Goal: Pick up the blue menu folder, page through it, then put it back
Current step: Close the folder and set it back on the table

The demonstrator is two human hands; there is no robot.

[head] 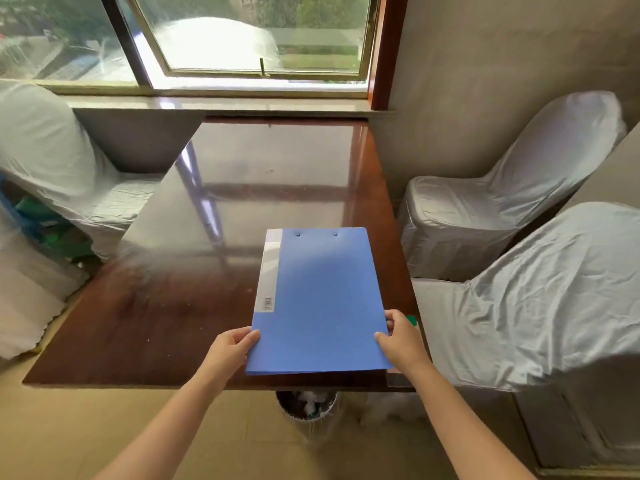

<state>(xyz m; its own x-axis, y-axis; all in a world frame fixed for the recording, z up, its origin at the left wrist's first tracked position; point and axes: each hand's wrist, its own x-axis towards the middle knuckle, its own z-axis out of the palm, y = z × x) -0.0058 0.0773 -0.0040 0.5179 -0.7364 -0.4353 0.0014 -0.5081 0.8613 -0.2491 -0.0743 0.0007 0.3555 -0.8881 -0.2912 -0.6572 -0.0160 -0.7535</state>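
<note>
The blue menu folder (320, 301) is closed, with a pale label strip and a barcode along its left side. It sits over the near right part of the dark wooden table (166, 313), its near edge slightly raised above the tabletop. My left hand (232, 348) grips the folder's near left corner, thumb on top. My right hand (400, 339) holds the near right corner, with fingers curled around the right edge.
Chairs in white covers stand on the right (485, 216), at the near right (554, 299) and on the left (45, 157). A waste bin (306, 405) stands under the table's near edge. A window (242, 36) lies beyond the table's far end.
</note>
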